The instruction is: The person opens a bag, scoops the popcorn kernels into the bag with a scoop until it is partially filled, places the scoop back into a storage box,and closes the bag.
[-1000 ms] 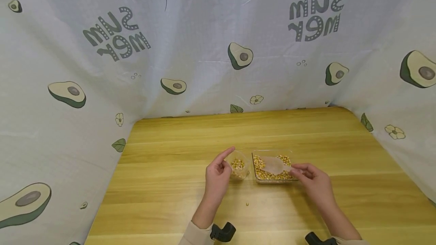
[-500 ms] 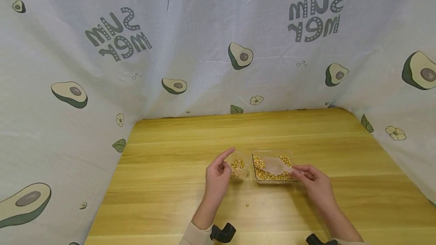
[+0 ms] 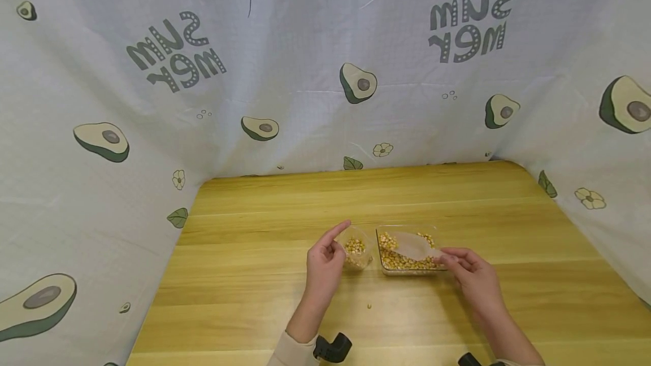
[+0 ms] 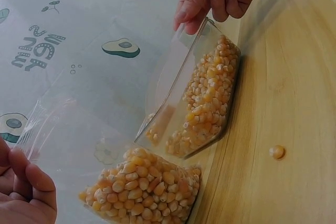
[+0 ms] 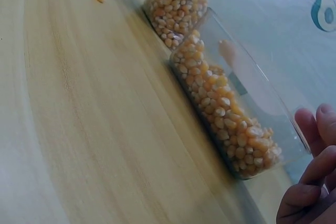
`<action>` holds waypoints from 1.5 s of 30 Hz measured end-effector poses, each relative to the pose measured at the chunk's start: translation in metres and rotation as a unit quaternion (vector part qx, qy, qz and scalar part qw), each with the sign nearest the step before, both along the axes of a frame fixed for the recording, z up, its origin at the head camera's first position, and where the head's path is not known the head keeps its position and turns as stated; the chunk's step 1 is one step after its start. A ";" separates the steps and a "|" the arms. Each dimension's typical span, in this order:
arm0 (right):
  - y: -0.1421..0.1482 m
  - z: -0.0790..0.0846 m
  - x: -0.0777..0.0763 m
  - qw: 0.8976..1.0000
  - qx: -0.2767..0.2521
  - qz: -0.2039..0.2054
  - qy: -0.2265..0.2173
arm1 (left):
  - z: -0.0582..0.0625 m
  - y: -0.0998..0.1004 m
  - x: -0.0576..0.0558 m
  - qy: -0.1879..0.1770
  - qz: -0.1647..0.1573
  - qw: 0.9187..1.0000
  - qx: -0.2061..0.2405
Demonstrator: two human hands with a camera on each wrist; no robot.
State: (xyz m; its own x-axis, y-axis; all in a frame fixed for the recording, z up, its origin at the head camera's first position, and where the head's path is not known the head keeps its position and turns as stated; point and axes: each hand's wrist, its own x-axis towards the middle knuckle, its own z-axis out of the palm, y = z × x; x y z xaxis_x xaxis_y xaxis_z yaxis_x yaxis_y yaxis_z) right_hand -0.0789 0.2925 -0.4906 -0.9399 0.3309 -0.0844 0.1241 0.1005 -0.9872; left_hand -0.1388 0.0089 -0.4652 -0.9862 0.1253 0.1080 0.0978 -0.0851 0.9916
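Observation:
My left hand (image 3: 325,267) holds the top edge of a clear plastic bag (image 3: 359,244), its index finger stretched out along the opening. Corn kernels (image 4: 144,187) fill the bottom of this bag, which stands upright on the table. Just right of it is a clear rectangular container (image 3: 407,271) partly filled with more kernels (image 4: 210,93). My right hand (image 3: 475,284) pinches the handle of a translucent whitish scoop (image 3: 413,245) at the container's right end. The scoop slants inside the container, its tip at the left among kernels, some of them lying at that end.
One loose kernel (image 3: 369,306) lies on the wooden table (image 3: 254,275) in front of the bag. A white curtain (image 3: 305,72) printed with avocados surrounds the table at the back and both sides. Black wrist mounts (image 3: 333,347) sit at the sleeves.
My right hand has shifted slightly to the right and the scoop has moved a little with it, changing its slant. My left hand and the bag stay in place.

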 end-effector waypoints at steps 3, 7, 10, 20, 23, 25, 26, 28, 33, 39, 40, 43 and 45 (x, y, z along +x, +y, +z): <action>0.000 0.000 0.000 1.000 -0.012 -0.001 0.000 | 0.000 0.000 0.000 -0.003 0.002 1.000 0.002; 0.002 0.000 0.000 1.000 -0.022 -0.002 -0.010 | 0.000 0.000 -0.001 -0.005 0.000 1.000 0.005; 0.003 0.000 0.000 0.999 -0.032 -0.005 -0.019 | 0.001 0.000 -0.001 -0.006 -0.001 1.000 0.006; 0.008 -0.003 0.000 0.999 -0.037 -0.018 -0.016 | 0.001 0.000 -0.001 -0.007 -0.004 1.000 0.006; 0.009 -0.002 0.001 0.999 -0.040 -0.017 -0.012 | 0.001 -0.001 -0.001 -0.005 -0.005 1.000 0.004; 0.010 0.000 0.002 0.999 -0.047 -0.016 -0.006 | 0.001 -0.001 -0.001 -0.005 -0.005 1.000 0.003; 0.010 0.000 0.002 0.999 -0.051 -0.014 -0.002 | 0.001 -0.001 -0.001 -0.004 -0.005 1.000 0.003; 0.011 0.001 0.003 0.998 -0.060 -0.011 0.010 | 0.001 -0.001 -0.001 -0.005 -0.005 1.000 0.005; 0.011 0.004 0.003 0.996 -0.078 -0.007 0.042 | 0.002 -0.001 -0.001 -0.006 -0.003 1.000 0.004; 0.011 0.008 0.005 0.995 -0.079 -0.011 0.056 | 0.002 0.000 -0.001 -0.003 -0.001 1.000 0.002; 0.011 0.009 0.005 0.995 -0.080 -0.013 0.058 | 0.002 0.000 -0.001 -0.003 -0.001 1.000 0.002; 0.012 0.012 0.006 0.994 -0.089 -0.013 0.063 | 0.002 0.001 0.000 -0.004 -0.001 1.000 0.002; 0.012 0.015 0.006 0.993 -0.095 -0.011 0.068 | 0.002 0.001 0.000 -0.005 -0.002 1.000 0.004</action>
State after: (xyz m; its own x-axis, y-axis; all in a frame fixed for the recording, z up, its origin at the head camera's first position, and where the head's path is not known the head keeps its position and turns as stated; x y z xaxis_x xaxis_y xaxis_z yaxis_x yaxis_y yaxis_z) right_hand -0.0730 0.3042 -0.4759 -0.9396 0.3416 -0.0201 -0.0116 -0.0906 -0.9958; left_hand -0.1386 0.0097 -0.4637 -0.9868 0.1285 0.0991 0.0875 -0.0924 0.9919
